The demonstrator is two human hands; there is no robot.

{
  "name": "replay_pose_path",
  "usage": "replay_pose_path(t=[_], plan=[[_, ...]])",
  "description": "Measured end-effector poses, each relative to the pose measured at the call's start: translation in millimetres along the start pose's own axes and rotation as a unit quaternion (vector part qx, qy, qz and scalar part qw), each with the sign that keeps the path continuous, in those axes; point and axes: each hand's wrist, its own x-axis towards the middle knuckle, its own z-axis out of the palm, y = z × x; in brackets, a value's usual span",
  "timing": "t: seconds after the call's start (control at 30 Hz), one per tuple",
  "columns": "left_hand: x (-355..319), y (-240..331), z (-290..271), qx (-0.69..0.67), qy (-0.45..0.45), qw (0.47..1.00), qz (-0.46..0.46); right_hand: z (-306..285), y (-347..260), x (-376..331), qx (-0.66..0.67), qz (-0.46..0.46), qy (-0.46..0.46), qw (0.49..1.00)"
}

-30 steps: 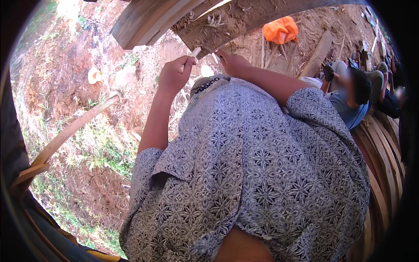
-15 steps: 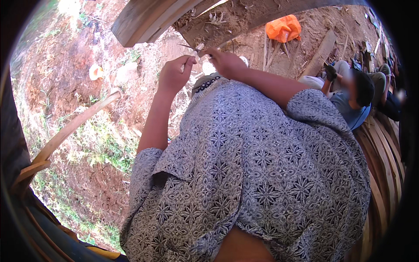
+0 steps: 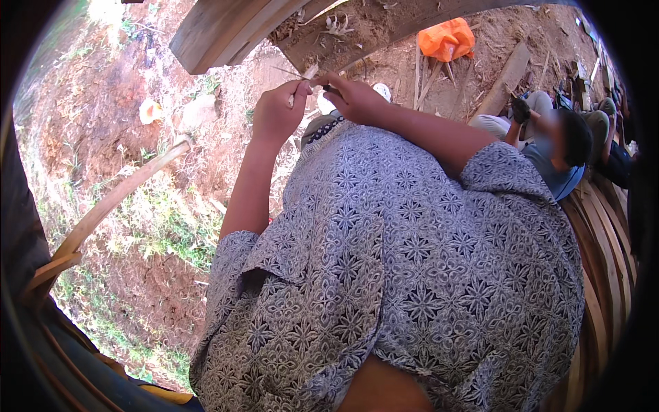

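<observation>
My left hand (image 3: 278, 111) is closed around a small pale piece (image 3: 311, 71), apparently wood, whose tip shows above the thumb. My right hand (image 3: 355, 100) is closed on a knife, its handle mostly hidden in the fingers. The thin knife blade (image 3: 285, 71) points left, crossing close to the pale piece. Both hands meet in front of my body, near the far end of my patterned shirt (image 3: 412, 254).
Wooden beams (image 3: 226, 34) and a board with shavings (image 3: 336, 41) lie beyond my hands. An orange plastic bag (image 3: 446, 40) rests on the dirt. A person in blue (image 3: 566, 147) sits at the right by long planks (image 3: 607, 233). Another plank (image 3: 123, 189) slants at the left.
The knife blade has tilted and shifted slightly left and up near the pale piece. Both hands keep their hold. The seated person has moved a little.
</observation>
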Motion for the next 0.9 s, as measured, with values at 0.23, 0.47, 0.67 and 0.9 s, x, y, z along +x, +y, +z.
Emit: replay_pose_path(t=[0.23,0.47,0.67,0.9], plan=[[-10.7,-7.1,-7.8,0.032,-0.032,0.999,-0.031,6.8,-4.7,15.1,0.021,-0.016,0.001,1.0],[-9.4,3.9,-11.2,0.043,-0.043,0.998,-0.025,4.9,12.0,14.1,-0.007,-0.01,0.019,1.0],[-8.7,7.7,-14.7,0.099,-0.101,0.99,0.008,15.9,41.1,14.1,-0.027,0.116,0.006,0.993],[-1.6,5.8,-14.6,0.13,-0.112,0.982,0.073,24.2,21.6,4.9,0.0,0.033,0.105,0.994]])
